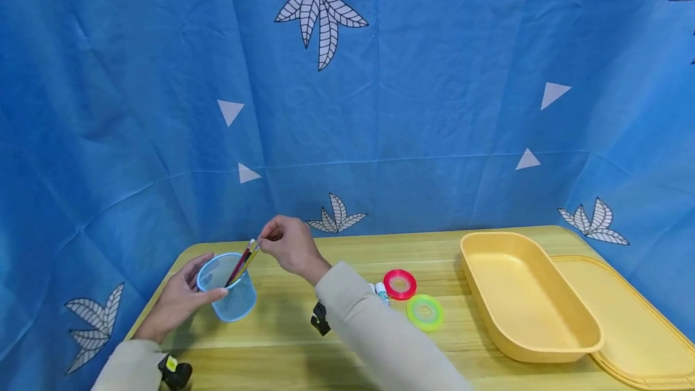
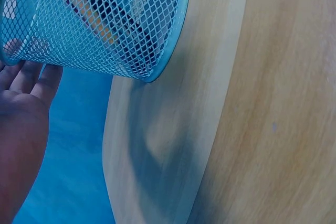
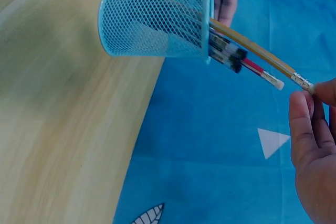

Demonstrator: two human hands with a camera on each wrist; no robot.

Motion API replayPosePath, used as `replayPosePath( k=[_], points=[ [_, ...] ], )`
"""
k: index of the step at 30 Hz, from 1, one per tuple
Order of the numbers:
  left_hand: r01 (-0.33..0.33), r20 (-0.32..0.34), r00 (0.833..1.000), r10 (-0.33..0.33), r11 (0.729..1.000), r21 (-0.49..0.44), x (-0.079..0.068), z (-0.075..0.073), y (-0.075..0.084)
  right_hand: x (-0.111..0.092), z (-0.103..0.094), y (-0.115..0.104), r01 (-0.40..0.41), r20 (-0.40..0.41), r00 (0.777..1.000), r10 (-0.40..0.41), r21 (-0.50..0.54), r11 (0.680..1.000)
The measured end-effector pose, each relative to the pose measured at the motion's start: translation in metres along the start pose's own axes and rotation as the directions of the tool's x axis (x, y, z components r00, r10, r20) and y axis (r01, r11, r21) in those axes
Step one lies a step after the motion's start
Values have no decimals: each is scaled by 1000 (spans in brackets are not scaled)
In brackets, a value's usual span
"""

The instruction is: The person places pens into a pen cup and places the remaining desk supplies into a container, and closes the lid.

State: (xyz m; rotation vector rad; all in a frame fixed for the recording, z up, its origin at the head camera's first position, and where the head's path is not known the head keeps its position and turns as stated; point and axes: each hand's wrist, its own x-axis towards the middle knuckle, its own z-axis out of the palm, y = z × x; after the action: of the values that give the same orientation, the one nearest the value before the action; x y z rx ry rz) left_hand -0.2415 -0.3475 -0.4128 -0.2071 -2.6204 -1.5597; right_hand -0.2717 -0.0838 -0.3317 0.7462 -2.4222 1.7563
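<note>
A light blue mesh pen cup [image 1: 241, 300] is tilted in my left hand [image 1: 181, 297], whose thumb and fingers grip it around the rim. Inside it stand a yellow pencil [image 3: 257, 50], a red pencil [image 3: 253, 66] with a white eraser, and dark-tipped pens [image 3: 228, 51]. My right hand [image 1: 293, 247] pinches the yellow pencil by its eraser end, between thumb and fingertips. The pencil's lower part is still within the cup. In the left wrist view, the mesh [image 2: 121, 30] partly veils the pens and pencils.
Right of my right forearm lie a red tape roll [image 1: 388, 284], a green tape roll [image 1: 412, 314] and white glue sticks [image 1: 382, 291], partly hidden by the sleeve. A yellow bin [image 1: 483, 294] rests by its flat lid [image 1: 641, 330] at the table's right. Blue cloth [image 1: 434, 107] hangs behind.
</note>
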Motion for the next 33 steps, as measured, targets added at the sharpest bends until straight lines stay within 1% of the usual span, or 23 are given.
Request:
replayPosePath(
  k=[5, 10, 15, 20, 24, 28, 33],
  points=[
    [-3, 7, 1000, 3, 1000, 2, 2, 1, 1, 0, 4, 0, 6, -7, 1000, -6, -21, 1000],
    [1, 16, 1000, -1, 1000, 11, 3, 1, 2, -3, -4, 2, -1, 11, 1000, 1, -37, 999],
    [-14, 15, 1000, 14, 999, 37, 2, 0, 3, -8, -20, 6, -2, 58, 998, 5, -47, 999],
    [-67, 16, 998, 66, 996, 56, 0, -3, 3, -14, -38, 8, -8, 119, 993, 15, -61, 998],
    [-111, 37, 993, 109, 990, 81, 0, -7, 6, -21, -54, 11, -10, 164, 986, 28, -110, 994],
    [-142, 61, 989, 135, 981, 133, 1, -12, 14, -27, -70, 18, -18, 178, 983, 45, -151, 988],
    [-145, 83, 988, 132, 974, 175, 4, -14, 31, -36, -91, 26, 1, 169, 985, 29, -174, 985]
  ],
)
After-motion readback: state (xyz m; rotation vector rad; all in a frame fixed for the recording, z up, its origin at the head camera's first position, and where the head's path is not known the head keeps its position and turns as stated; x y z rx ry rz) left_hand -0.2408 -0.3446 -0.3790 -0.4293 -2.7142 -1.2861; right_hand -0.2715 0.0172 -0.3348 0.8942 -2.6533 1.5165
